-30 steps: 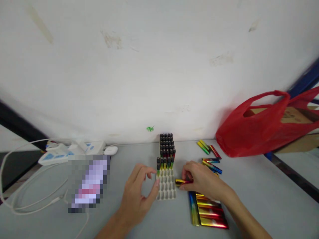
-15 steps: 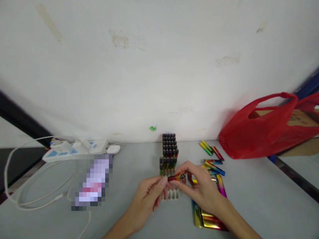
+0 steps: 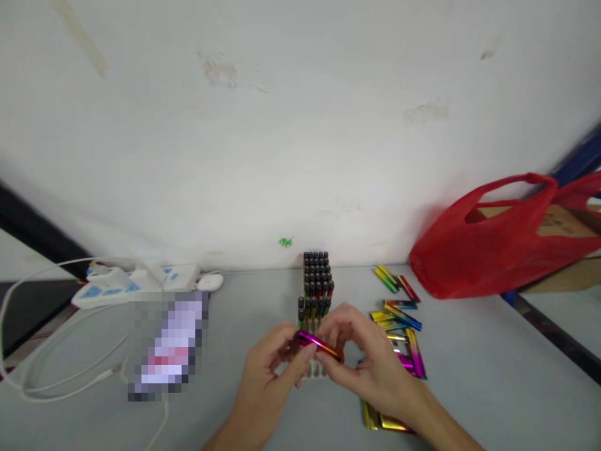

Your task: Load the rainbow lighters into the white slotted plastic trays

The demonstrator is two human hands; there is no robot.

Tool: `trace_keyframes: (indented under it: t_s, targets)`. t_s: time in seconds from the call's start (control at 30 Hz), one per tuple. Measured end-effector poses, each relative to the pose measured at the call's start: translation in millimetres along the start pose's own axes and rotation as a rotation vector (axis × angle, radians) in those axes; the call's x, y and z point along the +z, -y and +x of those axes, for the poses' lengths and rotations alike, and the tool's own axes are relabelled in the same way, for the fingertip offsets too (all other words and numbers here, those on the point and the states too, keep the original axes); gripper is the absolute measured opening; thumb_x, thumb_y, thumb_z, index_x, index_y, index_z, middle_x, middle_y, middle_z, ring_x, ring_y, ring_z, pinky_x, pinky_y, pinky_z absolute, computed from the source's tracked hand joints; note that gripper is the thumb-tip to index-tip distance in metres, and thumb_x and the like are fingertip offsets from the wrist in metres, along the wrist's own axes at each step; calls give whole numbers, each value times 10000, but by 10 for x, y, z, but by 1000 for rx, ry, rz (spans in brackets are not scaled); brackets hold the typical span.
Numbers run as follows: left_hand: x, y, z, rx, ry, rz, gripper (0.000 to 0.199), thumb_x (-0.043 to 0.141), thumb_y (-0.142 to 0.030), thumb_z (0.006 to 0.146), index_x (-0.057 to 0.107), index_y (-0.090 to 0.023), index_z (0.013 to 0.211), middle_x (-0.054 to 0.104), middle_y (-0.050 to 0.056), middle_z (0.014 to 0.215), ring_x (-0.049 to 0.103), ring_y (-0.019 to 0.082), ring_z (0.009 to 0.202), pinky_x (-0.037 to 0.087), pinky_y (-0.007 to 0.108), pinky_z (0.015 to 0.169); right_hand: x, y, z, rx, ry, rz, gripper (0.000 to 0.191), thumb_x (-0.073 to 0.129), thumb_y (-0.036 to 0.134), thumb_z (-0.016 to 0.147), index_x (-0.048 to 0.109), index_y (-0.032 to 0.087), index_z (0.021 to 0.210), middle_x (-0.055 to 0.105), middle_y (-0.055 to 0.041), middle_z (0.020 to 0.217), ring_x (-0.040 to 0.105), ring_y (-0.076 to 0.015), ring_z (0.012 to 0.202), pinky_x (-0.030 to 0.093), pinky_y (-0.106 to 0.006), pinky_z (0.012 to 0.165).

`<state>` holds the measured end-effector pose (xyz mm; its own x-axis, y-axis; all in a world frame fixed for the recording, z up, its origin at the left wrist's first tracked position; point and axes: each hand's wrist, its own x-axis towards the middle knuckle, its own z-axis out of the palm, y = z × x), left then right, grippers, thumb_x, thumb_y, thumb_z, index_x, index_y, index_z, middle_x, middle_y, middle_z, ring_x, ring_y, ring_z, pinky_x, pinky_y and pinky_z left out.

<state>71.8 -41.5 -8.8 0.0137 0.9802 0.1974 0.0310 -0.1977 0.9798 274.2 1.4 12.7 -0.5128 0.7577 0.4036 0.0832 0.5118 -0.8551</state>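
A shiny lighter [image 3: 319, 344] with a magenta-to-orange metallic shell lies between the fingertips of both hands, held at a slant. My left hand [image 3: 270, 369] pinches its dark end, thumb along the near side. At the orange end, the fingers and thumb of my right hand [image 3: 366, 351] close round it. Behind and partly below the hands stands a pale tray [image 3: 319, 369] with slots. Several upright black-topped lighters [image 3: 317, 275] fill its far rows, while bare slots show in its near part. Loose metallic shells [image 3: 399, 316] in rainbow colours lie right of the tray, some hidden by my right forearm.
A red plastic bag [image 3: 479, 250] with a cardboard box in it stands at the right by the wall. To the left lie a blurred-out phone [image 3: 176, 341], a white power strip [image 3: 136, 283], a white charger [image 3: 209, 283] and looping cables.
The lighter has turned in the fingers: its black top faced right before, and now its long magenta-to-orange side shows. Both hands stay close together above the tray; the view has shifted slightly.
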Motion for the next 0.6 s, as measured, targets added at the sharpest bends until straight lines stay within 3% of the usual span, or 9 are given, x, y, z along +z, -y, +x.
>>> trace_keyframes:
  t_s: [0.1,0.23,0.37,0.47,0.53,0.6]
  targets:
    - [-30,-31,18,159,-34,144,154,775,-304,984,799,-196,877,685,10,797,636,133,680,532,197,620,-25,33,9,145,103,71,412,755,195,988,590,285,1355,687,7,1020,644,-167,852,531,-292,788]
    - [-42,-66,17,273,-8,251,104,816,-247,948,833,-215,851,700,-1,771,663,128,672,530,194,650,-51,69,14,267,252,87,476,774,227,974,627,301,1421,694,13,981,644,-190,918,496,-306,828]
    - [-56,-58,-4,270,15,251,111,855,-319,935,876,-229,873,493,-74,565,522,102,536,486,189,607,-20,18,-38,434,381,529,545,745,265,978,570,265,1494,712,-26,1057,636,-180,863,481,-297,755]
    - [-68,-41,-10,197,49,218,159,851,-370,930,902,-228,979,438,-88,543,422,87,490,419,180,542,13,-61,-102,567,354,689,477,752,392,982,626,233,1414,638,0,949,530,-147,755,392,-269,667]
    - [-70,-40,-4,138,45,205,172,829,-368,934,897,-211,922,458,-76,560,411,86,501,372,176,517,34,-98,-125,622,275,635,417,687,529,1035,682,212,1305,589,8,879,486,-148,747,355,-273,662]
    - [-71,-48,11,109,30,205,165,819,-349,930,889,-205,893,489,-68,569,426,89,517,374,177,528,56,-110,-112,609,223,562,477,588,640,1077,718,189,1163,579,-4,871,459,-146,740,340,-275,656]
